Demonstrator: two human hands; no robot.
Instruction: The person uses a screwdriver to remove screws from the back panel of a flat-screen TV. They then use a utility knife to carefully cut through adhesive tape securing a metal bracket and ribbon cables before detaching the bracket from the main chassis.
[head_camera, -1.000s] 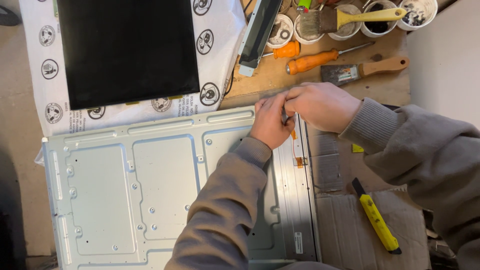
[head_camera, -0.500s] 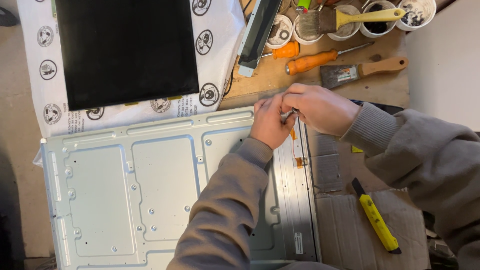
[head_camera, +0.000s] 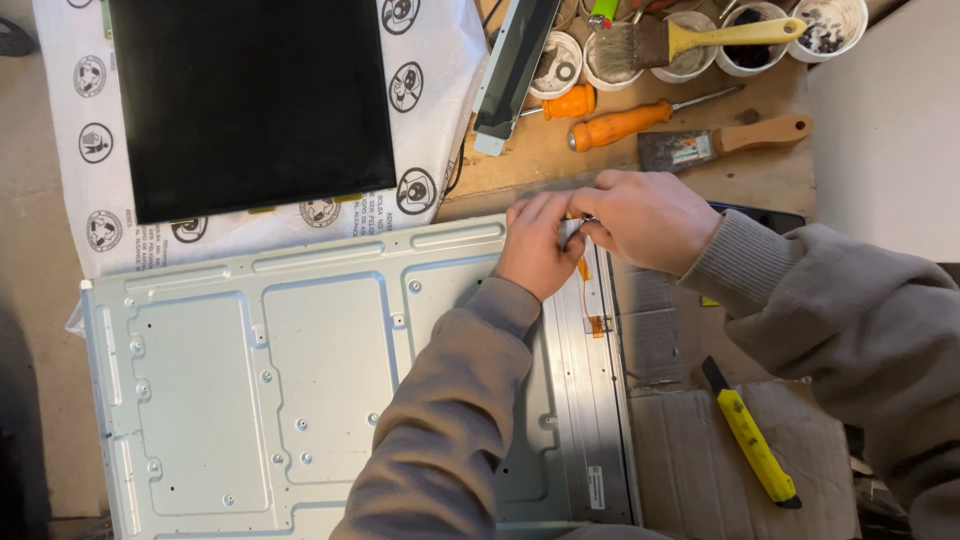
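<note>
Pale grey stamped metal back panel (head_camera: 300, 380) lies flat just below the black glass screen sheet (head_camera: 250, 100), left hand (head_camera: 535, 245) and right hand (head_camera: 645, 215) touching at its upper right corner, fingers pinched on a small metal part (head_camera: 583, 222), orange flex ribbon (head_camera: 590, 300) just beneath.

Small metal piece (head_camera: 584, 219) between both hands mostly hidden; metal panel (head_camera: 250, 380) cut by bottom edge

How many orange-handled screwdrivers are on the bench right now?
2. A stubby orange screwdriver lies beside the small white cups; a longer orange screwdriver lies right of it, above the hands. More could be hidden under the arms.
</note>
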